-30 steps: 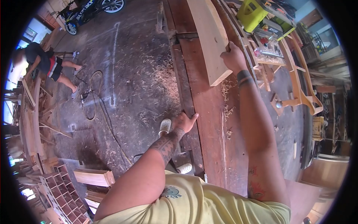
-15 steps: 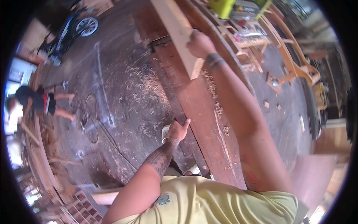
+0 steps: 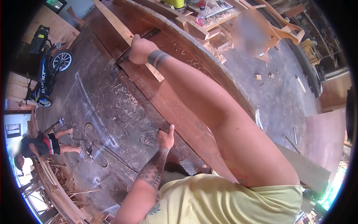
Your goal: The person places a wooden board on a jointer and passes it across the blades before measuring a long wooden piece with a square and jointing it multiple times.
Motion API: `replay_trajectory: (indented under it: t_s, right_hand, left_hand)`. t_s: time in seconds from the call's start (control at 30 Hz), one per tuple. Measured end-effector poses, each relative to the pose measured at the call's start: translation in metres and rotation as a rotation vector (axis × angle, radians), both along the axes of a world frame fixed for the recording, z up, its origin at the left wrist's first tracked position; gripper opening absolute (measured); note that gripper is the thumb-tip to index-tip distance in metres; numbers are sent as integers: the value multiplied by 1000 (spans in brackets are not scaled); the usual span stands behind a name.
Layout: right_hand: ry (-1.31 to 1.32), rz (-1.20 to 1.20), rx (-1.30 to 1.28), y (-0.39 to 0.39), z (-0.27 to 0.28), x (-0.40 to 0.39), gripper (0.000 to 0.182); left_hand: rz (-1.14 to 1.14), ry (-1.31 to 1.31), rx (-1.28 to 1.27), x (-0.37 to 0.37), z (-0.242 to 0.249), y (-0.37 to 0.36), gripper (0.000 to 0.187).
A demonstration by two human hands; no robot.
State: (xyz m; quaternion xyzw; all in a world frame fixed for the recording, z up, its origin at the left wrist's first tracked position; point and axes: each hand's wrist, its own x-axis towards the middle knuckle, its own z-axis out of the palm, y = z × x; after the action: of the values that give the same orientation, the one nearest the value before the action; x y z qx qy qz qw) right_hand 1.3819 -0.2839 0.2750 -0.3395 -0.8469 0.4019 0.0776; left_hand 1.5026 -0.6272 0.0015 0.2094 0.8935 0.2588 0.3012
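My right hand [image 3: 143, 49], a dark band round its wrist, is closed on a long pale wooden board [image 3: 114, 23]. The board stands on its narrow edge over a reddish-brown workbench [image 3: 179, 108]; its near end shows just past my fist. My left hand [image 3: 166, 137] lies at the bench's left edge, thumb up along the wood; its fingers go over the side and are partly hidden, so their grip cannot be made out.
A person [image 3: 41, 145] bends over at the left, near a looped cable [image 3: 97, 145]. A motorbike [image 3: 46, 71] stands at the upper left. A bottle [image 3: 201, 17] and wooden frames [image 3: 287, 35] are at the upper right. Shavings litter the floor.
The view has swung to the right. My right hand has moved farther forward with the board, which now shows its narrow edge instead of its broad face. My left hand remains at the bench edge.
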Motion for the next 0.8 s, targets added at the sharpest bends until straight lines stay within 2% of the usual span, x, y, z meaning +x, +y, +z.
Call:
replay_trajectory:
  t_s: [0.1, 0.27, 0.37, 0.43, 0.53, 0.8]
  right_hand:
    - [9, -9, -4, 1, 0, -1, 65]
    - [11, -31, -35, 1, 1, -7, 65]
    - [7, -34, -44, 4, -1, -11, 66]
    - [6, -30, -40, 6, -1, -13, 67]
    - [35, -11, 42, 6, -2, -13, 52]
    - [28, 6, 38, 13, -2, -20, 54]
  left_hand:
    - [-8, -25, 53, -1, -10, -3, 101]
    - [-3, 16, -51, -1, -5, -2, 101]
    - [-2, 42, 22, -2, -23, -7, 99]
    - [-1, 24, 28, -2, -16, -5, 96]
    - [3, 15, 1, -1, -6, -2, 92]
    - [7, 31, 7, 2, 7, 2, 85]
